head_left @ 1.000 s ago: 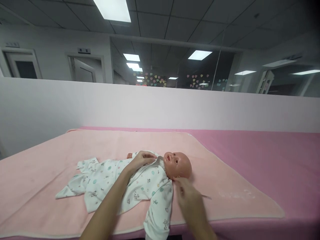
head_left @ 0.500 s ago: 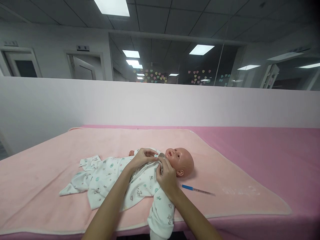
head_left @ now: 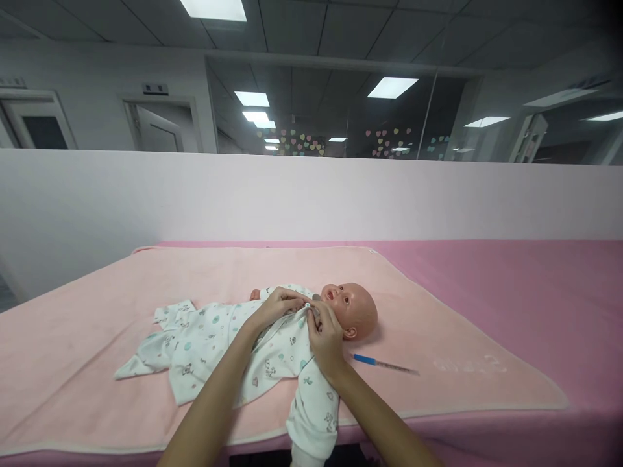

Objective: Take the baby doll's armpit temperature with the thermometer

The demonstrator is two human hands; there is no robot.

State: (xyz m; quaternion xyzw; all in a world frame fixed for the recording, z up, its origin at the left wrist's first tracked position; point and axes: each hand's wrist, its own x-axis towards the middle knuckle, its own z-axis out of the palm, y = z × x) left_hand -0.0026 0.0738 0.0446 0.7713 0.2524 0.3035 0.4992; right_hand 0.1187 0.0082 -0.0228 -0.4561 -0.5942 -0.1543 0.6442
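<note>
A baby doll [head_left: 357,311] lies on its back, its head to the right, dressed in white printed baby clothes [head_left: 209,337]. At the neckline my two hands meet around a small white snap button [head_left: 307,305]. My left hand [head_left: 278,307] pinches the cloth beside the snap from the left. From the right, just below the doll's chin, my right hand [head_left: 325,334] grips the collar edge with thumb and fingers. The fingertips partly hide the fastening, so whether it is closed cannot be made out. One sleeve [head_left: 314,408] hangs toward the near edge.
Beneath the doll is a peach blanket [head_left: 87,350], spread over a pink table cover [head_left: 525,311]. A thin thermometer-like stick with a blue end [head_left: 365,359] lies right of the doll. A low white partition [head_left: 311,198] stands behind the table.
Both hands stay at the collar. The fingers of my right hand have shifted slightly, and the white snap now shows between the fingertips. The view has tilted down a little.
</note>
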